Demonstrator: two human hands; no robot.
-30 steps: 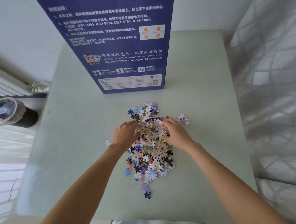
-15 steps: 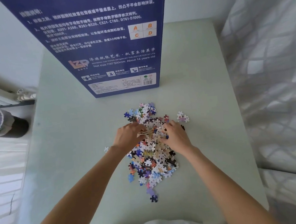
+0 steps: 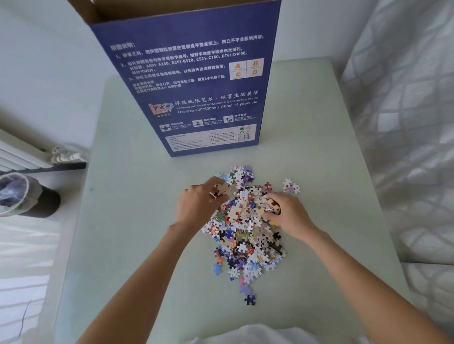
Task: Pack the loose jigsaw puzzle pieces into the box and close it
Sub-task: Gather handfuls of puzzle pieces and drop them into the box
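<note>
Bare forearms reach in, both hands, left [image 3: 198,206] and right [image 3: 288,216], curled, gripping puzzle pieces [image 3: 244,234] from the pile.

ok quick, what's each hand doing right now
Left hand: fingers curled, pinching a few puzzle pieces at the top of the pile.
Right hand: curled round a joined clump of pieces.

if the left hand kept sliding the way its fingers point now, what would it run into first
The left hand points up and right across the pile of puzzle pieces, so it would first push into the pieces at the pile's far end. Beyond them stands the blue box, though depth is hard to judge.
</note>
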